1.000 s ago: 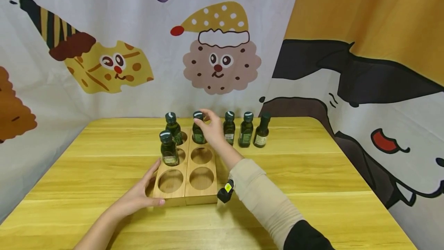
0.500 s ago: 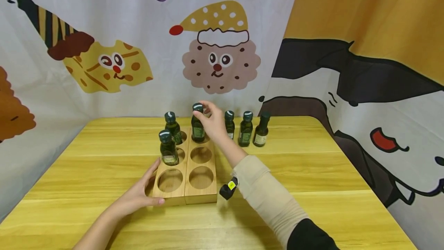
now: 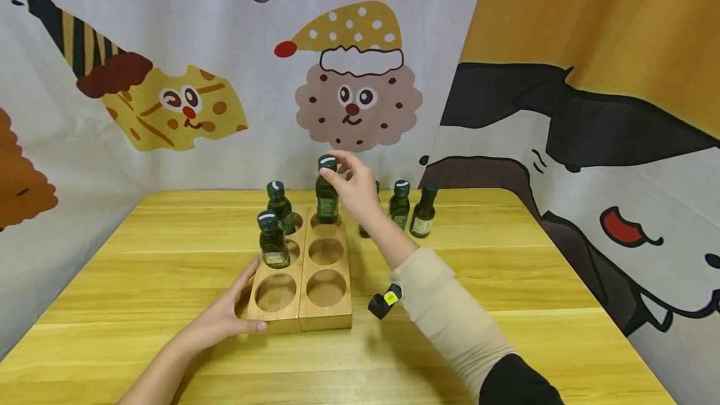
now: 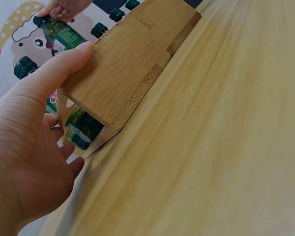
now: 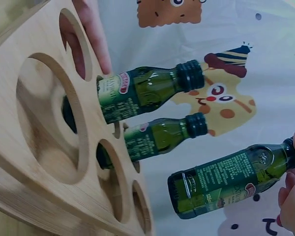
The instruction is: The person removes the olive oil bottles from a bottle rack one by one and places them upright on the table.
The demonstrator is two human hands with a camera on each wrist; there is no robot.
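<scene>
The right grip (image 3: 354, 186) pinches a green bottle (image 3: 327, 200) by its cap (image 3: 327, 160); the left grip (image 3: 229, 315), spread, touches a wooden rack (image 3: 285, 315).

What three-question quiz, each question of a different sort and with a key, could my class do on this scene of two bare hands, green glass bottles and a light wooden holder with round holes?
1. Multiple choice: where does the right hand grip the labelled dark green glass bottle?
a) at its base
b) at its capped end
c) round its label

2. True or false: the gripped bottle is clear of the light wooden holder with round holes.

3. Count: how many green glass bottles stand in the holder?

Key:
1. b
2. True; the right wrist view shows a gap between them.
3. Two: the far bottle and the middle bottle of its left column.
</scene>
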